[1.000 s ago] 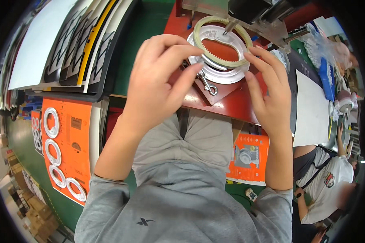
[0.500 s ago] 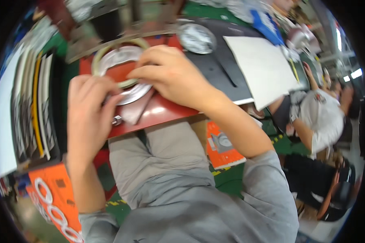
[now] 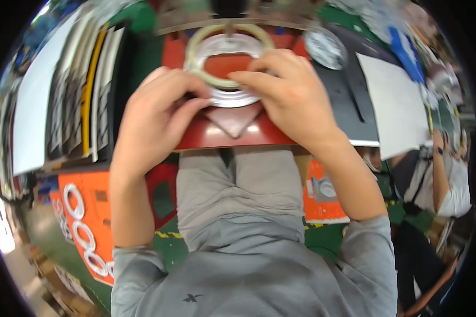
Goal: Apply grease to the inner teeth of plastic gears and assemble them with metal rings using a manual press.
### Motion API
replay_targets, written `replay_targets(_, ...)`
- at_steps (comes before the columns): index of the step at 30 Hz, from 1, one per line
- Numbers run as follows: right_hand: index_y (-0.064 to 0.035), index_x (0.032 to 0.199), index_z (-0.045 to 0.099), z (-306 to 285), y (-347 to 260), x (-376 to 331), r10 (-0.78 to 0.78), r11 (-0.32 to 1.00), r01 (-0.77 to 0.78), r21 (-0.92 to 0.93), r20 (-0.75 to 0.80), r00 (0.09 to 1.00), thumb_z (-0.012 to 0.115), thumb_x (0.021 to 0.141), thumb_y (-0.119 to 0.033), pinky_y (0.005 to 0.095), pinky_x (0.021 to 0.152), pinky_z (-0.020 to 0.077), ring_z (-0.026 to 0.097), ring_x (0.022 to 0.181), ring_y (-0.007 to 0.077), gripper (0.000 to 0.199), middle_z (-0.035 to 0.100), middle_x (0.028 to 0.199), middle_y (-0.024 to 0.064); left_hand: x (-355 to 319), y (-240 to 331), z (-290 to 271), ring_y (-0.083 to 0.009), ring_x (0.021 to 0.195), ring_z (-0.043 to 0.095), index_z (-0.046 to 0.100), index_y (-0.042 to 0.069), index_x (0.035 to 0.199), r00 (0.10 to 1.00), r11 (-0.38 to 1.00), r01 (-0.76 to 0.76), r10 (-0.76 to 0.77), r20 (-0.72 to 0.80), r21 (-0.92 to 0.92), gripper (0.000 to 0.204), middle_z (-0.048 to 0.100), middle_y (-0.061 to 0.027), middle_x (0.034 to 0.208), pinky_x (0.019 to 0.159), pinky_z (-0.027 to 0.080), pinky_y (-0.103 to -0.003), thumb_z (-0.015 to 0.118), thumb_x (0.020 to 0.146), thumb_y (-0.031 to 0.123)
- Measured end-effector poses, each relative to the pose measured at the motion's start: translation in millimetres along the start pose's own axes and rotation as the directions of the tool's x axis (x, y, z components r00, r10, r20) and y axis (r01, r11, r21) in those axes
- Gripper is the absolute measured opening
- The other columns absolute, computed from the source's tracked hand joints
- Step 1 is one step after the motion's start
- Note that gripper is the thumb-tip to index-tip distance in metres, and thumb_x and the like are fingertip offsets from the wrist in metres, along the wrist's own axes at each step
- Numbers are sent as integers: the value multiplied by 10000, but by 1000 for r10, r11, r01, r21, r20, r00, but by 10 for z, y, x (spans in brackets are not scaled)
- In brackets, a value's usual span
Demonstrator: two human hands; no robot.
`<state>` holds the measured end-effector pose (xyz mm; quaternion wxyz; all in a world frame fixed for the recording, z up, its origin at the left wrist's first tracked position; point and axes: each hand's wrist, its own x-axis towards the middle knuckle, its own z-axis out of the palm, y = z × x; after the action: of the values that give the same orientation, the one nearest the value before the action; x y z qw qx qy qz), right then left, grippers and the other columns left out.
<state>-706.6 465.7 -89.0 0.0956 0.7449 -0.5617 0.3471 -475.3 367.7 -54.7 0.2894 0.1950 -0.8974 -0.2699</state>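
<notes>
A cream-coloured ring [image 3: 194,45] lies over a shiny silver ring [image 3: 230,99] on a red work surface [image 3: 201,137] in front of me. My left hand [image 3: 161,116] is at the rings' left edge, thumb and fingers closed in a pinch there. From the other side, my right hand [image 3: 296,92] grips the cream ring's near right edge between thumb and bent fingers. Below the rings, a pointed, brownish metal plate [image 3: 235,121] sticks out toward me. The exact contact of the left fingertips is blurred.
A machine frame [image 3: 190,20] stands behind the rings. At left are upright sheets [image 3: 92,90] in a dark holder, above an orange board [image 3: 98,185] with white rings. At right lie a round silvery disc [image 3: 325,48] and a white panel [image 3: 394,100]. A co-worker [image 3: 455,179] sits farther right.
The view has swung, so the rings, hands and table appear farther right and more level. Both hands stay at the rings. The pointed plate shows more fully between them.
</notes>
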Motion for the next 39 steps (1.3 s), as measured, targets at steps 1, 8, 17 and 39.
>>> replay_targets(1,-142,1040,816,2,-15,-3,9,1000,-9,-2,-4,1000,692,830,-86,393,800,493,664,974,241,250,697,966,15,-4,-69,-27,-188,837,603,702,14,989,997,999,-19,16,69,41,124,705,-64,985,698,490,-290,750,881,-24)
replay_targets(8,-130,1049,812,42,-130,43,64,998,-64,12,30,997,763,838,-66,381,786,495,650,949,238,226,687,963,3,-52,-213,-56,-189,841,627,716,34,982,995,999,-41,40,89,14,110,729,-33,955,673,498,-307,753,883,5)
replay_targets(17,-96,1073,801,15,-116,74,53,997,-56,49,47,997,776,812,-31,395,832,524,645,950,274,270,683,966,48,5,-253,-30,-221,817,634,734,32,946,994,998,-63,64,94,-16,91,713,-60,889,700,516,-332,775,865,21)
replay_targets(39,-75,1051,795,-45,-327,63,21,998,-16,-67,73,997,809,806,-38,389,767,491,658,936,262,248,686,952,51,-457,-127,301,-328,1180,665,747,32,1196,978,991,-47,72,-196,128,343,682,-129,1277,971,546,-421,792,856,50)
